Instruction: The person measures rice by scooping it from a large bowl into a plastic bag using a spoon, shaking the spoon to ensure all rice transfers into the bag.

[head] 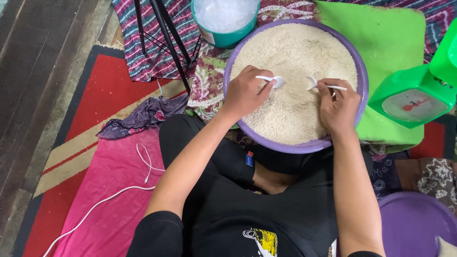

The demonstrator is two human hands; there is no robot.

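Observation:
A wide purple basin (362, 81) full of white rice (295, 52) sits on the floor in front of my crossed legs. My left hand (243, 93) holds a white plastic spoon (272, 80), its bowl resting on the rice. My right hand (338, 104) grips a second white plastic spoon (320, 84) by the handle, bowl dipped into the rice. The two spoon bowls lie close together near the middle of the basin.
A teal bucket (223, 33) with clear plastic inside stands behind the basin. A green kitchen scale (419, 93) sits right on a green mat (385, 38). A black tripod (166, 38) stands left. A white cable (119, 190) crosses pink cloth. Another purple basin (414, 223) lies lower right.

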